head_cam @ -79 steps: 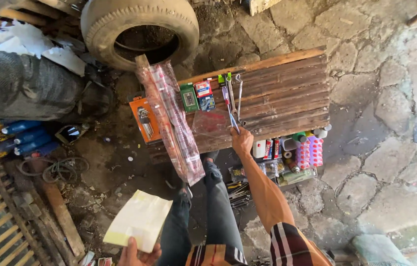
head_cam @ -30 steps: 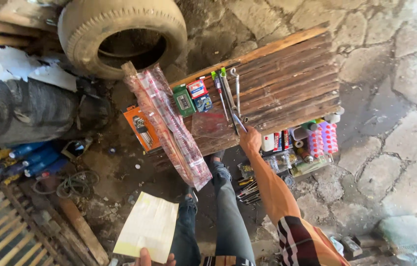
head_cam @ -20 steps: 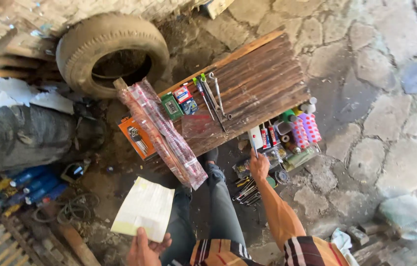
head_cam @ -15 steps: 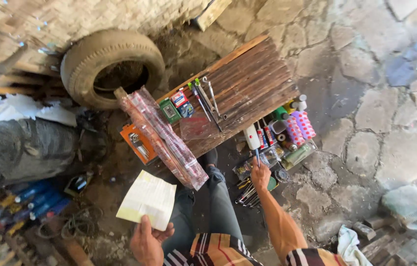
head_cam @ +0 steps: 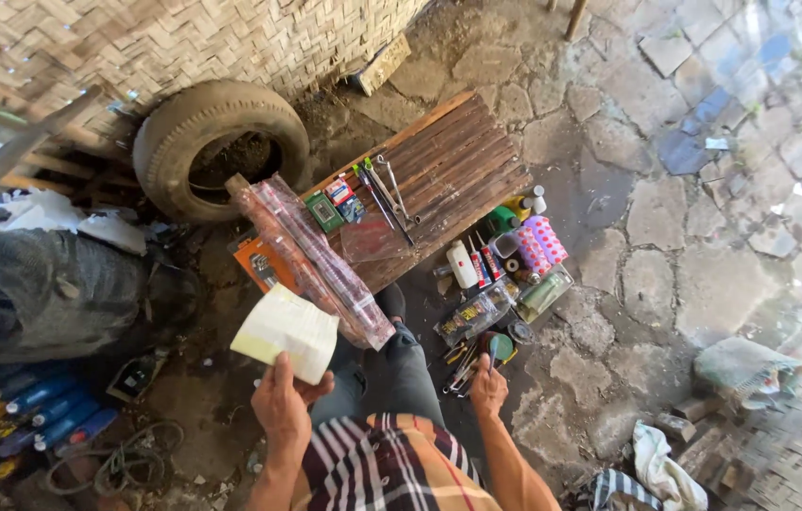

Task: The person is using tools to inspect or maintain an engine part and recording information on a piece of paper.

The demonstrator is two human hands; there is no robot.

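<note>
My left hand (head_cam: pixel 280 402) held a pale folded sheet of paper (head_cam: pixel 285 332), fingers pinched on its lower edge, so the sheet stood up and away from me, toward the long red plastic-wrapped bundle (head_cam: pixel 311 255). My right hand (head_cam: pixel 488 386) was down by the ground, fingers curled near a small heap of hand tools (head_cam: pixel 465 364) and a round green lid (head_cam: pixel 500 347); I could not tell whether they closed on anything. The tools lay just ahead and left of those fingers, their long axes pointing away from me toward the wooden slat board (head_cam: pixel 453 175). The right hand was clearly the nearer; the left was well apart, across my knees.
</note>
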